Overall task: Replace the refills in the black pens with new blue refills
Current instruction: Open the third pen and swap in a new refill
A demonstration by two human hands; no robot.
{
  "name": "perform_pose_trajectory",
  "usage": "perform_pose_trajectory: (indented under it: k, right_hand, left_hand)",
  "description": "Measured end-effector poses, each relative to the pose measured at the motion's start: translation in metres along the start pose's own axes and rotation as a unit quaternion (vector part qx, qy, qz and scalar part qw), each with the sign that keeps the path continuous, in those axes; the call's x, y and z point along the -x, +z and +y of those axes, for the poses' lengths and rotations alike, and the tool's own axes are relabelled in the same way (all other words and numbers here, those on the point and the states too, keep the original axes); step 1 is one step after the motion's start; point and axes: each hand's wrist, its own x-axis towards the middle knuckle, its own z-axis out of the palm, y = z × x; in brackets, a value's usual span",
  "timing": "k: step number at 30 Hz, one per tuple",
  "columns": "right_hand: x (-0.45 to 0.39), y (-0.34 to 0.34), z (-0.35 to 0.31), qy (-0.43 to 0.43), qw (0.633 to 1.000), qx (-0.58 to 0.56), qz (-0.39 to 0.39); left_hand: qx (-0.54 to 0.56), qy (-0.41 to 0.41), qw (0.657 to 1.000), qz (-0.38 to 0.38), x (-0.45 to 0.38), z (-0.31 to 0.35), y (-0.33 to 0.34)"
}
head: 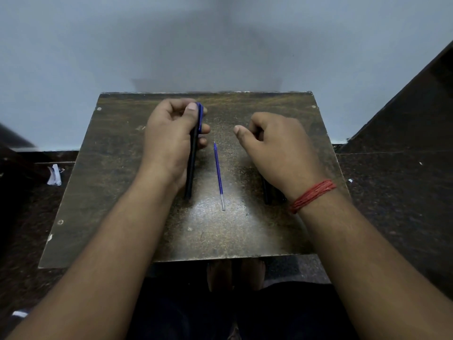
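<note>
My left hand (169, 133) is closed around a black pen (192, 165) with a blue clip near its top; the pen's lower end pokes out below my palm, just above the table. A blue refill (218, 175) lies loose on the small brown table (245, 231), between my hands, tip pointing away from me. My right hand (277, 148) hovers to the right of the refill, fingers curled, thumb out, nothing seen in it. Another dark pen (267, 195) lies mostly hidden under my right wrist.
The table's back edge meets a pale wall (220, 45). Dark floor surrounds the table, with crumpled paper (55, 175) on the left. My feet (235, 276) show below the table's front edge. A red thread band is on my right wrist.
</note>
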Motion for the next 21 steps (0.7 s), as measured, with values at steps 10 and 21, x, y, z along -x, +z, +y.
perform_pose_trajectory:
  k: [10,21]
  right_hand:
    - [0.001,0.004,-0.008,0.030,0.974,-0.220,0.045]
    - [-0.009,0.004,0.003,0.134,0.930,-0.339,0.052]
  left_hand:
    - [0.085,-0.055,0.992,-0.073,0.016,-0.005,0.019]
    - [-0.007,-0.065,0.984,-0.163,0.025,-0.009,0.022]
